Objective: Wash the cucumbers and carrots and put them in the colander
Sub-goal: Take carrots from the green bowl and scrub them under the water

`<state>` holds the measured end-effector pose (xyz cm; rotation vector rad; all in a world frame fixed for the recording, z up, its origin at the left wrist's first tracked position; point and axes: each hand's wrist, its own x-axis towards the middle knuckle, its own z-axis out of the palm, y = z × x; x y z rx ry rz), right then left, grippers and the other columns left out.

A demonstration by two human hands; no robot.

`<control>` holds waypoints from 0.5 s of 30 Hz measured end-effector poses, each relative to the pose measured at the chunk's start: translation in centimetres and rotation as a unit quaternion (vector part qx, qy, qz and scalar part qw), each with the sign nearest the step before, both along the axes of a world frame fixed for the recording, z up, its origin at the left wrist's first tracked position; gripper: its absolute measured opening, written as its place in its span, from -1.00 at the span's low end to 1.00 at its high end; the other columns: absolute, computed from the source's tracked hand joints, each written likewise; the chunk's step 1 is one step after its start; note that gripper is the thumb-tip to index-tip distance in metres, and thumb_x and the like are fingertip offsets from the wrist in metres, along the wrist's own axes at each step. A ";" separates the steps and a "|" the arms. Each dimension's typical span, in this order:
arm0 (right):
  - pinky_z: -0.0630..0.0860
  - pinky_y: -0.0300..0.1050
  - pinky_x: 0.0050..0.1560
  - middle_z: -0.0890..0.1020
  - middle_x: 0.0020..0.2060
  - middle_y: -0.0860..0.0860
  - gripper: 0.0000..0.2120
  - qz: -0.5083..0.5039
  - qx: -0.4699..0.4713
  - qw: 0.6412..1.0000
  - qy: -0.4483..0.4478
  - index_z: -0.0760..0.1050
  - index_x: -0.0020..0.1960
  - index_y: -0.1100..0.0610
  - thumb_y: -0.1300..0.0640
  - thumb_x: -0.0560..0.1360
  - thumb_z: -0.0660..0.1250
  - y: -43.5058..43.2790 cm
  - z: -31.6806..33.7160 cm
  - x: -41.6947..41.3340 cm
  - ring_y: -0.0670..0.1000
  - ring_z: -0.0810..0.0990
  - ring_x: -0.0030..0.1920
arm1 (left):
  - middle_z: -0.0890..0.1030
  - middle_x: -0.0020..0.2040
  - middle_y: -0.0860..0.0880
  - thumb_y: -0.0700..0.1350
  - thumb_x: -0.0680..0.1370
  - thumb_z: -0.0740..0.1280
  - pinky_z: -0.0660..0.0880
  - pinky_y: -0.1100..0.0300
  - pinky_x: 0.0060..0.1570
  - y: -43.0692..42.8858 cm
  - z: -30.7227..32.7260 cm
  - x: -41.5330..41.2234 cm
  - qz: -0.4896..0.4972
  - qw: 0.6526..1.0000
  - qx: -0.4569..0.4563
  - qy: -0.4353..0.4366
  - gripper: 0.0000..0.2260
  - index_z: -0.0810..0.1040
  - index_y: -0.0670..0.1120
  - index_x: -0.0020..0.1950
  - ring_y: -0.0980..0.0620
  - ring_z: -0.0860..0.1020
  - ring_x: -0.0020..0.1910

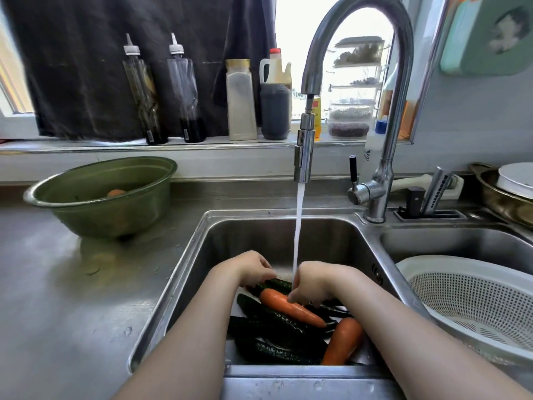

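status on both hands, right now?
Left hand: curled round a cucumber under the tap stream.
Right hand: fingers curled on the upper carrot, at its thick end.

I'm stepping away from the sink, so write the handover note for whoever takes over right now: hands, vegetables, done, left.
Left hand: grips one end of a cucumber under the running tap.
Right hand: fingers curled, seemingly on that cucumber's other end.
Sink: two carrots and more cucumbers piled below the hands.
Colander: in the right basin, nothing seen in it.
Green bowl on the counter: something orange inside, unclear what.
Done: nothing moved over yet. Left: wash everything, load the colander.
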<state>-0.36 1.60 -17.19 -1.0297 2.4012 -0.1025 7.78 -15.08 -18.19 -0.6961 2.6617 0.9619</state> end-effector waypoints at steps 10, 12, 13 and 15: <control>0.56 -0.15 -0.38 0.74 -0.20 0.04 -0.88 0.009 -0.211 0.977 -0.039 0.59 -0.08 0.04 0.08 0.60 0.32 -2.9 9.2 3.1 0.04 0.74 -0.28 | 0.70 -0.10 0.01 0.08 0.56 0.39 0.50 0.16 -0.15 -0.8 9.6 2.2 0.021 0.994 -0.024 0.107 -0.84 0.71 0.05 -0.05 0.03 0.64 -0.11; 0.57 -0.13 -0.38 0.72 -0.24 0.04 -0.89 0.010 -0.259 0.965 -0.027 0.59 -0.07 0.03 0.09 0.60 0.31 -4.5 11.7 3.7 0.03 0.73 -0.32 | 0.70 -0.01 -0.01 0.08 0.58 0.37 0.50 0.15 -0.14 -2.7 12.6 3.5 0.032 0.988 -0.041 0.145 -0.80 0.70 0.02 0.07 0.03 0.60 -0.11; 0.61 -0.09 -0.35 0.71 -0.25 0.04 -0.89 0.013 -0.278 0.960 -0.018 0.61 -0.03 0.03 0.09 0.60 0.31 -5.6 13.0 4.1 0.03 0.73 -0.33 | 0.68 0.02 0.00 0.07 0.60 0.35 0.50 0.15 -0.14 -3.7 14.2 4.2 0.034 0.986 -0.051 0.154 -0.78 0.69 0.00 0.12 0.04 0.59 -0.12; 0.65 -0.06 -0.21 0.73 -0.20 0.06 -0.85 0.023 -0.305 0.952 0.002 0.65 0.05 0.06 0.09 0.59 0.31 -8.1 15.4 4.8 0.03 0.73 -0.33 | 0.66 0.04 0.00 0.03 0.62 0.33 0.51 0.15 -0.06 -5.7 17.0 5.8 0.039 0.983 -0.084 0.157 -0.77 0.67 -0.03 0.18 0.04 0.60 -0.07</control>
